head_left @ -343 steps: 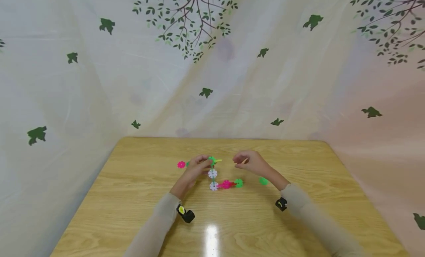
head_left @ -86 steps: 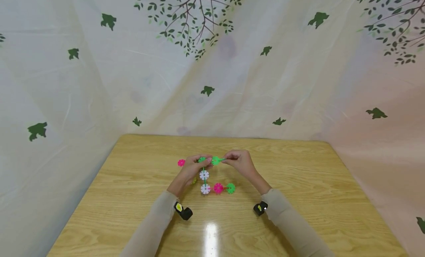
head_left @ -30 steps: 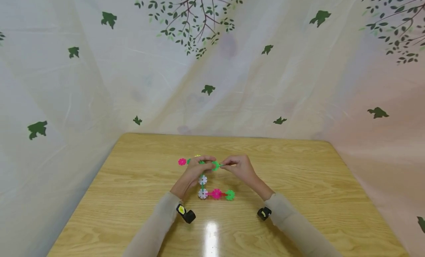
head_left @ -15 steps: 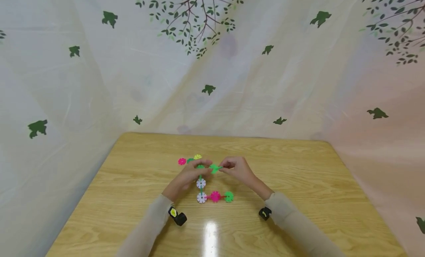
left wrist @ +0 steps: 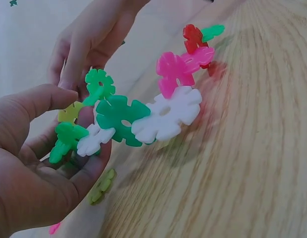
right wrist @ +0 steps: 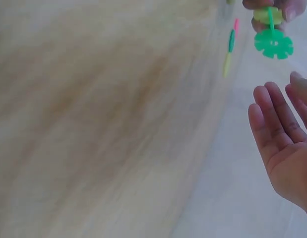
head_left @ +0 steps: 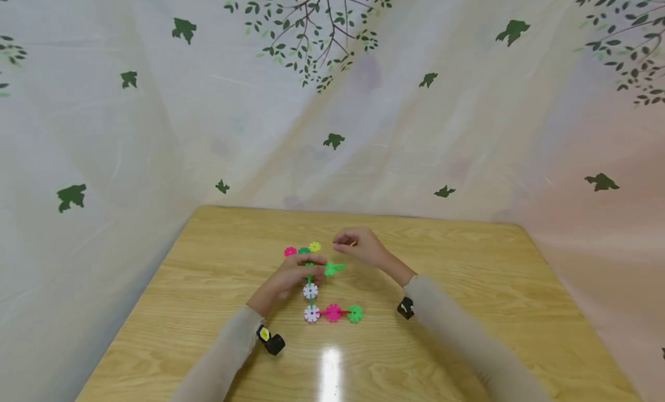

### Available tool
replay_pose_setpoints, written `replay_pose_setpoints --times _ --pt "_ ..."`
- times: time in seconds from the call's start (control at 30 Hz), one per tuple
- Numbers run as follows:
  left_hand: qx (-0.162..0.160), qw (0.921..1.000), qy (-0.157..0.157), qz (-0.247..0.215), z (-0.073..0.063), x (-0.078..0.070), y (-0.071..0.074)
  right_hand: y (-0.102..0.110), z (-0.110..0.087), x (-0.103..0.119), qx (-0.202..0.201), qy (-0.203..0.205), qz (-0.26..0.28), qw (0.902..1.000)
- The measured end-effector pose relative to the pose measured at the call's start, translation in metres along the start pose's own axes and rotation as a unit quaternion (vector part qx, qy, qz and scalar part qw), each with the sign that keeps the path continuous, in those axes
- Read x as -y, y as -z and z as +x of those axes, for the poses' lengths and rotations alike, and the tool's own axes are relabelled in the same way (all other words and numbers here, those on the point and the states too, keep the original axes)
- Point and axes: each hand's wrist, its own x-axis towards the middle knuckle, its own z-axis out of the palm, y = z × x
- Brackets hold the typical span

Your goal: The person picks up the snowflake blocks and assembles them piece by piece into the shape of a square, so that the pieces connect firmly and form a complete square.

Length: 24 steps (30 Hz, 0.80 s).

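Observation:
My left hand (head_left: 291,276) holds a chain of flower-shaped plastic interlocking discs, thumb and fingers about its upper end. From that end a bright green disc (head_left: 330,268) sticks out to the right. Below the hand, the chain runs through a white disc (head_left: 310,290) and a lower white disc (head_left: 312,313), then turns right through a pink disc (head_left: 333,312) to a green disc (head_left: 355,313). In the left wrist view, a dark green disc (left wrist: 121,121) joins two white ones. My right hand (head_left: 362,246) is apart from the chain, fingers relaxed and holding nothing.
Loose discs lie behind my left hand: a pink one (head_left: 290,252), a dark green one (head_left: 303,251) and a yellow one (head_left: 314,246). The wooden table (head_left: 441,263) ends at a patterned cloth backdrop (head_left: 260,130).
My right hand has let go of the bright green disc at the chain's end and moved up and away. Earlier, that disc was added to the chain. The chain has come slightly nearer.

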Motion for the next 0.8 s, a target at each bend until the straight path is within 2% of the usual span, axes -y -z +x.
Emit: replay_pose_setpoints --times 0.23,0.5,0.67,0.8 --pt "0.005 0.9999 0.012 -0.012 0.003 0.001 -0.002 -0.011 0.037 -0.019 0.076 -0.022 0.016 0.9967" --pt "0.009 0.9998 0.009 0.013 0.004 -0.001 -0.002 -0.025 0.052 -0.032 0.139 -0.055 -0.028 0.9883" --pt "0.006 0.9999 0.003 0.015 0.004 -0.002 0.000 -0.031 0.058 -0.032 0.149 -0.037 -0.044 0.9871" --pt "0.003 0.9999 0.008 0.014 0.004 -0.003 0.003 -0.032 0.062 -0.030 0.145 -0.043 -0.046 0.9875"
